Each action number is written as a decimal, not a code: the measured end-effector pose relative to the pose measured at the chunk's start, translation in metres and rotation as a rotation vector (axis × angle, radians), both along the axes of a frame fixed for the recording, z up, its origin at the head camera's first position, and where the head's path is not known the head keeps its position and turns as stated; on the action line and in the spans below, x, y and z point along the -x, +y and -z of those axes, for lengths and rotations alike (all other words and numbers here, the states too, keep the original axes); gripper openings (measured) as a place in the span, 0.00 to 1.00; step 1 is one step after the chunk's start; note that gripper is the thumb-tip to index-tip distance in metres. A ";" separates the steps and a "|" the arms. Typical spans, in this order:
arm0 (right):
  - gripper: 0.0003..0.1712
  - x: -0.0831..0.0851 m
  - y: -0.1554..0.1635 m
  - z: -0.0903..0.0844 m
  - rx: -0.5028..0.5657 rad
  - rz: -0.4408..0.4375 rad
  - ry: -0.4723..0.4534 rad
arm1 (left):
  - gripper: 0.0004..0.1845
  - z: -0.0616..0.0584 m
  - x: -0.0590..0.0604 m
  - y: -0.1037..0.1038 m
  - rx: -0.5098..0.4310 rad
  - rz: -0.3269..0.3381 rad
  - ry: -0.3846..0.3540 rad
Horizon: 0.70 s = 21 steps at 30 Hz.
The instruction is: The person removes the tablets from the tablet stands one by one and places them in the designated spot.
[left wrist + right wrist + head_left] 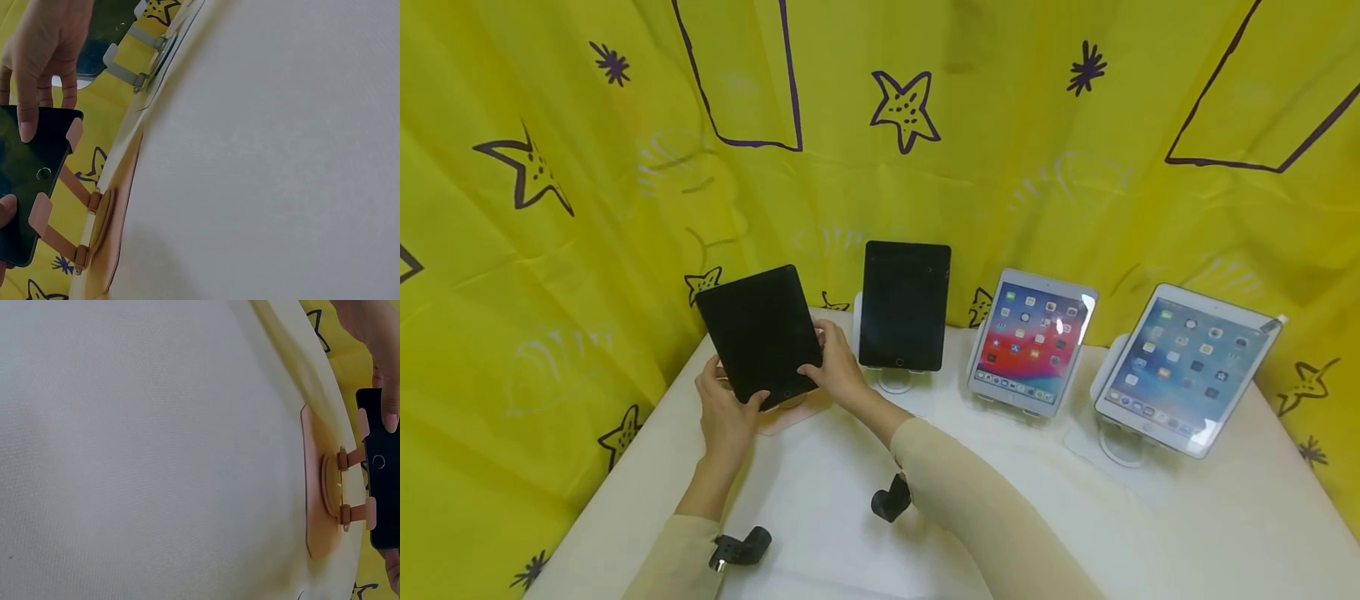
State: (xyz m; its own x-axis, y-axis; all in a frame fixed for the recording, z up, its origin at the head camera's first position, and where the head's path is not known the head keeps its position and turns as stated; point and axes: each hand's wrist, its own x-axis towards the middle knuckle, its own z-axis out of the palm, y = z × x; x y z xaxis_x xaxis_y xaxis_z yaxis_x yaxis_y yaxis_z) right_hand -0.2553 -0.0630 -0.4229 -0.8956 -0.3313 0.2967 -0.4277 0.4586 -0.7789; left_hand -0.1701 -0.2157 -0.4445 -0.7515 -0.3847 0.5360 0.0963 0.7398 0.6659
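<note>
A black tablet (760, 329) with a dark screen leans tilted on a pink stand (793, 415) at the table's left. My left hand (725, 408) grips its lower left edge, thumb on the front and fingers behind. On the lower right side, my right hand (841, 367) holds the edge with its thumb on the front near the home button. Two pink hooks of the stand (41, 214) catch the tablet's bottom edge in the left wrist view. From the right wrist, the left hand (381, 344) and the pink base (315, 512) show; the fingers behind the tablet are mostly hidden.
Right of my hands stands another black tablet (904, 304) on a white stand. Farther right are two white tablets with lit screens, one red and blue (1033, 342), one pale blue (1183, 367). A yellow patterned curtain (820, 192) hangs behind the white table (865, 533).
</note>
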 end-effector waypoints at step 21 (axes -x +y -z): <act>0.40 -0.018 0.013 -0.021 -0.071 -0.113 0.093 | 0.49 -0.011 -0.011 -0.008 -0.066 0.115 0.104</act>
State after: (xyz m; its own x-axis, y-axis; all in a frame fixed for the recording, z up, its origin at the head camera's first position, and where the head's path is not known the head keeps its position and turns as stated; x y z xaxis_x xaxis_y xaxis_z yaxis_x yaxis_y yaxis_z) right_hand -0.2377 -0.0497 -0.4021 -0.8216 -0.4512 0.3485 -0.5480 0.4563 -0.7011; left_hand -0.1588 -0.2235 -0.4337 -0.7340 -0.3368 0.5898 0.2487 0.6748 0.6949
